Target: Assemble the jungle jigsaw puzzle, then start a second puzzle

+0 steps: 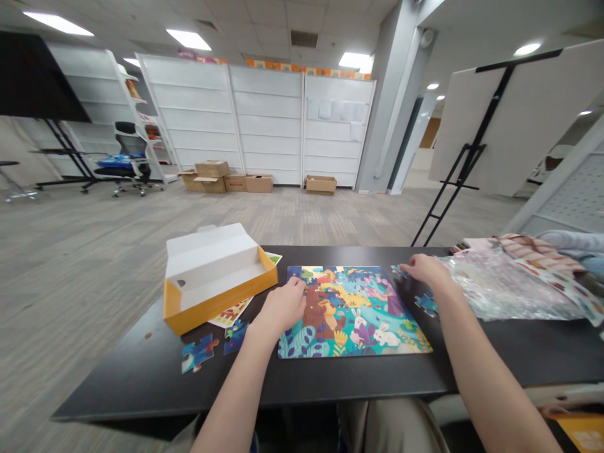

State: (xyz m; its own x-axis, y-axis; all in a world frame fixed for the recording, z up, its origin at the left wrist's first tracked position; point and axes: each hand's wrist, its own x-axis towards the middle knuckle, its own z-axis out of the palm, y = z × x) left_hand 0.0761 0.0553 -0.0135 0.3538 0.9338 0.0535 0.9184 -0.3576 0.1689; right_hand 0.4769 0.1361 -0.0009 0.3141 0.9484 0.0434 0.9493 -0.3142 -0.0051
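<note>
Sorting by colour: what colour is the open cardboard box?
The cardboard box is golden yellow outside, white inside, best seen in the head view.

left hand [283,307] rests curled, palm down; right hand [423,269] reaches farther out, flatter and spread (both bare, wrists nearly straight).

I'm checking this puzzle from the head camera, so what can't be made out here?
Head view:
Under the left hand: the part of the jigsaw puzzle it covers.
Under the right hand: part of the loose piece, so its full shape is hidden.
Beneath the yellow box: most of the printed sheet.
Under the crumpled plastic bag: whatever lies there, blurred by the plastic.
At the right edge: the striped fabric, cut off.
</note>
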